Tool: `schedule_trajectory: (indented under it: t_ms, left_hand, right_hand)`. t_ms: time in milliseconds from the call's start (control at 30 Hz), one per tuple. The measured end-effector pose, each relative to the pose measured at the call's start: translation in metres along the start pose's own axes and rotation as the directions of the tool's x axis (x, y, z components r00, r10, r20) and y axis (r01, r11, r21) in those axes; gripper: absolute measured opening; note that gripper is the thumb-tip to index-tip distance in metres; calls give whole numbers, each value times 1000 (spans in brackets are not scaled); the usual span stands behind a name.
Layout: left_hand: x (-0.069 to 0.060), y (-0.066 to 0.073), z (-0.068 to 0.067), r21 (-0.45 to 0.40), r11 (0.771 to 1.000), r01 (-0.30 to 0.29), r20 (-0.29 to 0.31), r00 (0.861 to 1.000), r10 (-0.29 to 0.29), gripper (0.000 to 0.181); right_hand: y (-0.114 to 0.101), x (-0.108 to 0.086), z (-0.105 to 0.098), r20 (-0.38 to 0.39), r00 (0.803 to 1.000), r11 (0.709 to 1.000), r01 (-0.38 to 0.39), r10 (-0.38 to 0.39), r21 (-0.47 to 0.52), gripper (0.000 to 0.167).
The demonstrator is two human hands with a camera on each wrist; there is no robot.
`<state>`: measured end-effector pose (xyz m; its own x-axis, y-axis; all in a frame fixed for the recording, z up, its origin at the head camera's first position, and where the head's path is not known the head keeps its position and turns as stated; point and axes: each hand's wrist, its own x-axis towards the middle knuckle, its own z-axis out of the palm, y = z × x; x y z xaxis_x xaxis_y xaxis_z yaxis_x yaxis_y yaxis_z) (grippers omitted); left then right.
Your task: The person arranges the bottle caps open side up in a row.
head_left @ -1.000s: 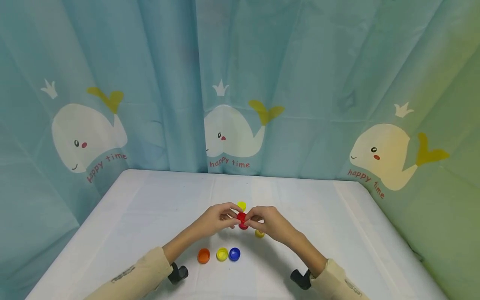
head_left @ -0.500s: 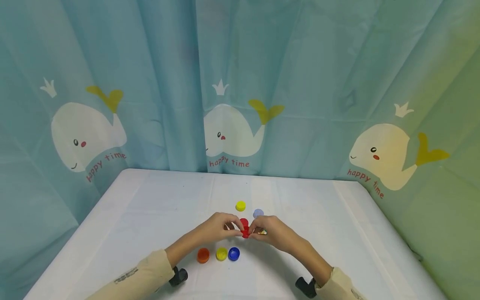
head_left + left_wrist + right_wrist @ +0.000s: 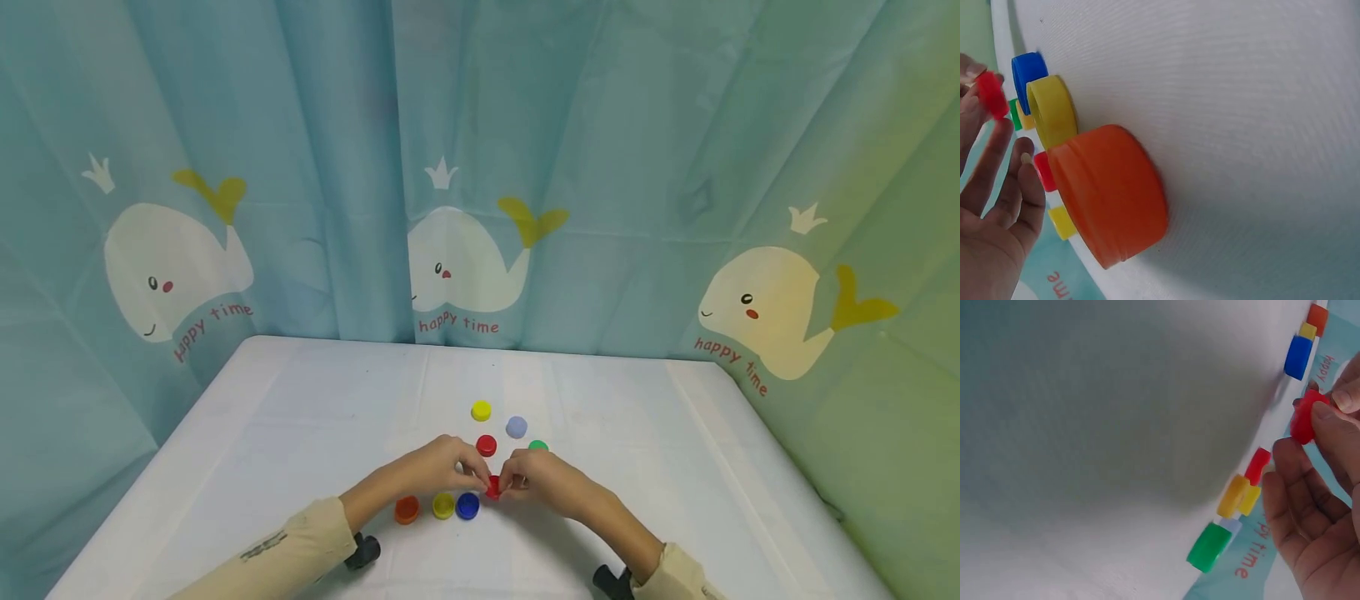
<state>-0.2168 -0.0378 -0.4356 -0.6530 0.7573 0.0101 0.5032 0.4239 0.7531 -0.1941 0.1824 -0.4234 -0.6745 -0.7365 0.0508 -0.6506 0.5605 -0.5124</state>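
Note:
Both hands meet over the middle of the table at a red bottle cap (image 3: 493, 487). My left hand (image 3: 444, 465) pinches its left side, and my right hand (image 3: 553, 483) pinches the right side with thumb and finger. In the right wrist view the held cap (image 3: 1307, 419) is off the tabletop. Just left of it, a row of caps lies hollow side up: blue (image 3: 468, 506), yellow (image 3: 443, 506) and orange (image 3: 407, 510). Beyond the hands lies another red cap (image 3: 486, 446). Fingers hide part of the held cap.
Farther back on the white table (image 3: 337, 400) are a bright yellow cap (image 3: 482, 411) and a pale blue cap (image 3: 517, 427). A green cap (image 3: 538, 446) is partly behind my right hand. A darker yellow cap (image 3: 1233, 495) shows in the right wrist view. A curtain (image 3: 600, 167) hangs behind.
Both hands have come toward me with the held red cap, down to beside the blue cap. The other red, pale blue and green caps have come into clearer view behind them.

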Motion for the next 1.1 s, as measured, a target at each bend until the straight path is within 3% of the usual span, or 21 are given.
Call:
schedule_trajectory:
  t_ms: [267,567,967,1100]
  left_hand:
    - [-3,2,0,80,995,52,80,995,-59,9]
    - [-5,6,0,105,992,65,118,990,-77,11]
    - [-7,2,-2,101,993,67,99,992,-77,13]
    - [-7,1,-2,84,994,72,94,992,-80,14]
  right_hand:
    - [-1,0,9,17,1000,1000,22,-22,1,6]
    - [2,1,13,77,997,999,-7,10,-45,8]
    - [2,-2,10,97,994,998,-59,57,17,14]
    - [3,-4,10,59,997,999,-40,40,0,11]
